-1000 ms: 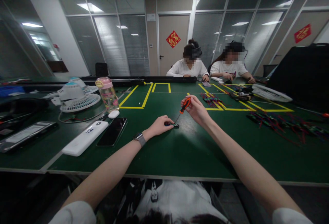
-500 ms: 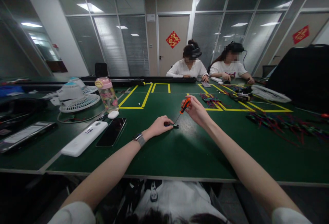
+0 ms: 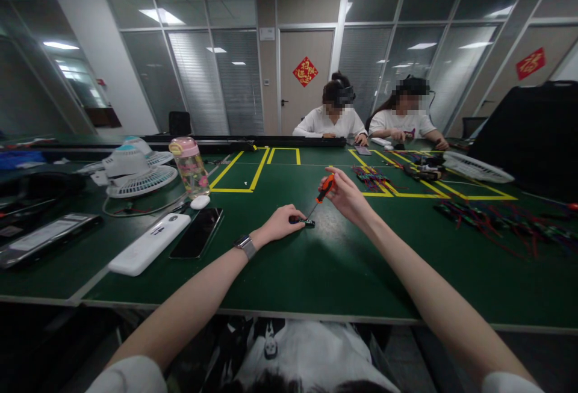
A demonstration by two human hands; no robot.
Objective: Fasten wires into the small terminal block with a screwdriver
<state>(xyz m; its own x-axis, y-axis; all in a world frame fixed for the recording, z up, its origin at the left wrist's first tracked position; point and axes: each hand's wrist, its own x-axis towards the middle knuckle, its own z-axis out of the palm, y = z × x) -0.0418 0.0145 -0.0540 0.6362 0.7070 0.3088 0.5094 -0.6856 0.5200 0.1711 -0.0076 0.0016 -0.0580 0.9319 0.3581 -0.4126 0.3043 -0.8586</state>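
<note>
Green bench mat (image 3: 316, 278) with yellow tape boxes (image 3: 255, 171), glass-walled office behind, so that's your setting.

Start at your fingertips. Your left hand (image 3: 280, 223) has thumb and forefinger closed on the small dark part (image 3: 309, 222), pinning it flat on the mat near the middle of the bench. Your right hand (image 3: 347, 195) is curled around the orange handle of the screwdriver (image 3: 326, 188). The thin shaft slants down and left until the tip sits on the part, just beside your left fingertips.

Handling-wise, I'd say the part is tiny, light and rigid. It'll probably skate on that smooth mat, so grip it by the side edges and keep your fingertips off the top. It's too small to make out any detail. The screwdriver looks slim and light, and the handle is the obvious place to hold it.

Going outward, there's a watch (image 3: 244, 244) on your left wrist. To the near left lie a dark phone (image 3: 197, 232) and a white power bank (image 3: 149, 242). Further left are a pink-capped bottle (image 3: 189, 166) and a desk fan (image 3: 135, 175). A tangle of coloured wires (image 3: 497, 219) is spread out on the right, well apart from your hands. On the far side two co-workers (image 3: 332, 119) sit with their hands on their own stuff.
</note>
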